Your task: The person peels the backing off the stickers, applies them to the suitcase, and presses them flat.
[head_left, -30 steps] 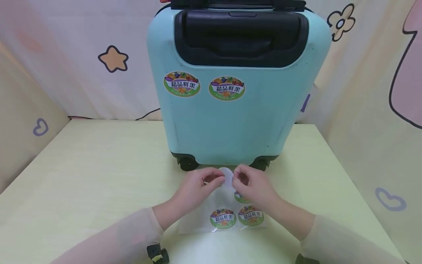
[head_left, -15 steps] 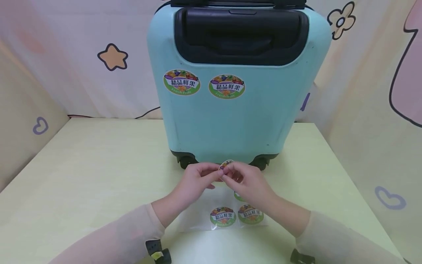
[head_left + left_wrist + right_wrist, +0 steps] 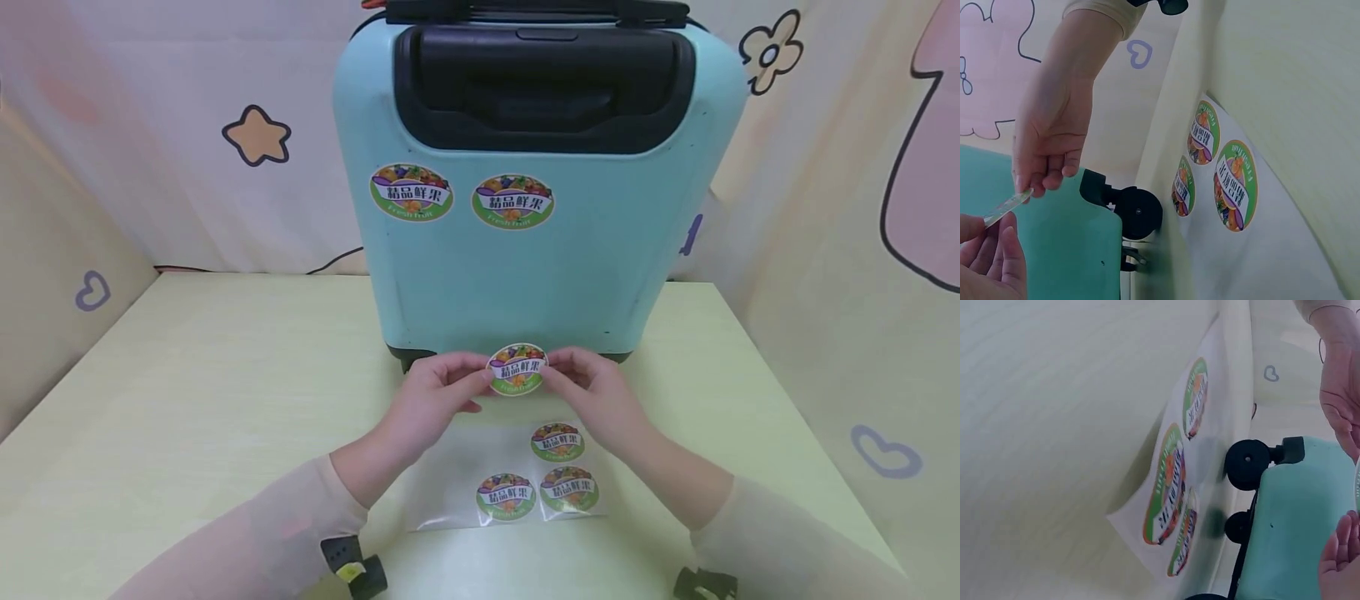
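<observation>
An oval fruit sticker [image 3: 517,369] with a green lower part is held up in front of the suitcase's lower edge. My left hand [image 3: 438,392] pinches its left side between thumb and fingers, while my right hand [image 3: 600,396] pinches the right side. Seen edge-on in the left wrist view, the sticker [image 3: 1007,207] spans the gap between both hands. Beneath them the sticker sheet [image 3: 450,492] lies on the table with three stickers left on its right part. The light blue suitcase [image 3: 495,283] stands upright behind, bearing two matching stickers [image 3: 411,192] side by side below its black handle panel.
The pale table [image 3: 225,375] stretches to both sides of the suitcase. Patterned curtains [image 3: 187,67] hang behind and beside it. Black suitcase wheels [image 3: 1138,212] touch down near the sheet, and a thin dark cable [image 3: 333,260] runs along the back edge.
The sticker has been turned from white back, then tilted, to its printed face toward me. Both hands have risen slightly, and the right hand has shifted to the sticker's right edge, uncovering the sheet.
</observation>
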Motion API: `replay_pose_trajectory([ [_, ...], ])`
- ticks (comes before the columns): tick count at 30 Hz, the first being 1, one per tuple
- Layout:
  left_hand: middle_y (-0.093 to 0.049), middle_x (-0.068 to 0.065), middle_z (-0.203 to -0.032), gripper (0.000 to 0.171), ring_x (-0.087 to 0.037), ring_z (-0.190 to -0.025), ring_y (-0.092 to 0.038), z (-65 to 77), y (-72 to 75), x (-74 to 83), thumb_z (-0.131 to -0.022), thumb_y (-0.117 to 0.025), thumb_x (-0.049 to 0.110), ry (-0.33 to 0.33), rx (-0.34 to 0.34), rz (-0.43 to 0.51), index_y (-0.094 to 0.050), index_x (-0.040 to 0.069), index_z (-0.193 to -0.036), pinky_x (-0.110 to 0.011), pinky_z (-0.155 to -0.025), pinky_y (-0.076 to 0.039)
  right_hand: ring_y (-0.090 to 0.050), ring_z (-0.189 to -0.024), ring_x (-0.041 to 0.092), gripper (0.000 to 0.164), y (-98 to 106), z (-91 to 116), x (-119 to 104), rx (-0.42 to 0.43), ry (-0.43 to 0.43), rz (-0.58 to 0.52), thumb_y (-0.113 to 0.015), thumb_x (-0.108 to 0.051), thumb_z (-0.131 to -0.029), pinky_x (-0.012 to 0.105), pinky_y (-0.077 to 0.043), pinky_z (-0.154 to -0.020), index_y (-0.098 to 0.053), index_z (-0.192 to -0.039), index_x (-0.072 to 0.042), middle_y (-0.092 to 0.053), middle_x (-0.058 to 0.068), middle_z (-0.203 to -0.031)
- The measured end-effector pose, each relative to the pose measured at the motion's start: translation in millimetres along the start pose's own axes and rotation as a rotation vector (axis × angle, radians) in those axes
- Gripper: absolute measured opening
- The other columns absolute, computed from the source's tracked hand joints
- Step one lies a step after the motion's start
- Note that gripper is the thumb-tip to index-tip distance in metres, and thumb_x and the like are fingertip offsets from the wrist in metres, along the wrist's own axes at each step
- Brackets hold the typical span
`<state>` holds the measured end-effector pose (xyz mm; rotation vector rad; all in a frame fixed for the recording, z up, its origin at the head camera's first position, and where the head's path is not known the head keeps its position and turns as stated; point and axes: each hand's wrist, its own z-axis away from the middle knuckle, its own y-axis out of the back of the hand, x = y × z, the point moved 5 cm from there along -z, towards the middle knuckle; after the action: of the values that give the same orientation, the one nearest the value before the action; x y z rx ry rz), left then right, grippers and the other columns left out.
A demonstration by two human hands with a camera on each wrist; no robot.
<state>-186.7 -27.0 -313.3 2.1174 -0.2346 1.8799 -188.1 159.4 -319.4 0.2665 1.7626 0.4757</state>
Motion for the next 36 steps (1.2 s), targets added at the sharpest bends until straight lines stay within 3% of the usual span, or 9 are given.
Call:
replay_pose_trajectory([
  [5, -0.067, -0.014, -0.102, 0.023, -0.029, -0.094, -0.064, -2.1, 2.6, 5.2, -0.091, -0.058, 0.009, -0.024, 0.018, -0.010, -0.064, -0.006, -0.108, -0.032, -0.073, -0.053, -0.061, -0.084, 0.023, 0.018, 7.4, -0.7, -7.0, 0.035, 0.066, -0.051, -0.058, -0.010, -0.093, 0.027, -0.051, -0.077, -0.062, -0.100, 0.005, -0.064, 0.014, -0.090],
  [12, -0.067, -0.015, -0.103, 0.024, -0.024, -0.093, -0.064, -3.5, 4.1, 15.2, -0.092, -0.057, 0.008, -0.074, 0.024, -0.042, -0.064, -0.006, -0.110, -0.034, -0.074, -0.053, -0.061, -0.079, 0.016, 0.014, 15.9, 2.2, -18.6, 0.074, 0.142, -0.037, -0.060, -0.006, -0.091, 0.024, -0.051, -0.073, -0.063, -0.097, 0.005, -0.064, 0.013, -0.088],
  [18, -0.068, -0.013, -0.104, 0.024, -0.021, -0.092, -0.064, -3.7, 5.4, 27.1, -0.092, -0.058, 0.008, -0.159, 0.024, -0.155, -0.065, -0.003, -0.112, -0.032, -0.076, -0.053, -0.062, -0.076, 0.014, 0.011, 28.1, 7.4, -29.5, 0.154, 0.210, 0.057, -0.062, -0.007, -0.089, 0.018, -0.050, -0.070, -0.064, -0.095, 0.002, -0.065, 0.009, -0.086],
  [23, -0.068, -0.012, -0.104, 0.023, -0.017, -0.093, -0.065, -1.5, 13.9, 43.9, -0.092, -0.057, 0.007, -0.258, 0.076, -0.244, -0.066, -0.003, -0.110, -0.031, -0.080, -0.051, -0.059, -0.076, 0.006, 0.013, 47.5, 7.1, -39.0, 0.219, 0.238, 0.098, -0.061, -0.008, -0.090, 0.014, -0.049, -0.069, -0.063, -0.096, 0.004, -0.064, 0.012, -0.086],
  [25, -0.068, -0.009, -0.103, 0.021, -0.016, -0.092, -0.064, -0.9, 17.7, 52.4, -0.092, -0.057, 0.008, -0.318, 0.105, -0.302, -0.066, -0.002, -0.109, -0.030, -0.078, -0.052, -0.058, -0.075, 0.004, 0.014, 57.8, 5.6, -44.6, 0.258, 0.250, 0.119, -0.061, -0.009, -0.090, 0.012, -0.047, -0.067, -0.063, -0.097, 0.004, -0.064, 0.011, -0.086],
  [28, -0.068, -0.006, -0.102, 0.020, -0.013, -0.092, -0.063, -0.8, 19.1, 69.9, -0.092, -0.057, 0.009, -0.461, 0.140, -0.433, -0.068, 0.000, -0.106, -0.029, -0.074, -0.052, -0.058, -0.074, 0.007, 0.016, 73.0, 2.3, -54.0, 0.330, 0.267, 0.106, -0.062, -0.010, -0.090, 0.013, -0.046, -0.065, -0.063, -0.096, 0.004, -0.064, 0.005, -0.084],
  [32, -0.068, -0.007, -0.106, 0.021, -0.016, -0.099, -0.062, -0.5, 14.7, 104.7, -0.091, -0.058, 0.010, -0.759, 0.229, -0.669, -0.068, 0.001, -0.107, -0.029, -0.084, -0.048, -0.058, -0.075, 0.015, 0.019, 89.7, -4.9, -64.6, 0.414, 0.293, 0.030, -0.062, -0.011, -0.090, 0.014, -0.047, -0.067, -0.061, -0.097, 0.006, -0.062, -0.004, -0.083],
  [36, -0.064, -0.011, -0.114, 0.027, -0.025, -0.109, -0.056, -4.8, 4.8, 140.6, -0.088, -0.062, 0.013, -1.024, 0.342, -0.902, -0.065, 0.001, -0.112, -0.036, -0.095, -0.040, -0.057, -0.074, 0.017, 0.018, 101.4, -12.7, -72.4, 0.471, 0.324, -0.009, -0.062, -0.011, -0.090, 0.015, -0.048, -0.069, -0.062, -0.096, 0.005, -0.062, -0.004, -0.082],
])
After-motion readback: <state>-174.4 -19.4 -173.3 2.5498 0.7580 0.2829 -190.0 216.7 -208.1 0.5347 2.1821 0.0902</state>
